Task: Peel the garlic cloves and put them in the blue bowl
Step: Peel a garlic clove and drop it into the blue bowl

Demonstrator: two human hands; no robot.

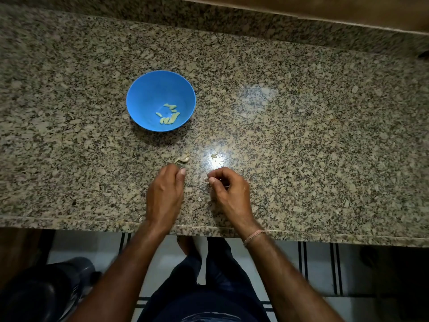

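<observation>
- Granite-look speckled stone countertop fills most of the head view; its front edge runs across the lower third.
- Round blue plastic bowl stands upright on the countertop, left of centre, well apart from both hands.
- Pale green-white peeled garlic cloves lie in a small cluster at the bottom of the bowl.
- One curved unpeeled garlic clove with a papery tail lies on the stone between the bowl and the left hand, just beyond the fingertips; contact cannot be told.
- Small papery skin scrap sits in the glare patch, right of that clove.
- Left hand: back up, fingers curled downward, thumb tip showing; whether the curl holds anything cannot be told.
- Right hand: fingers curled in, thumb and forefinger pinching a small pale garlic piece close over the stone; clove or skin, cannot tell.
- Thin pinkish thread band circles the right wrist.
- Below the counter edge: dark trousers and pale floor tiles with dark stripes.
</observation>
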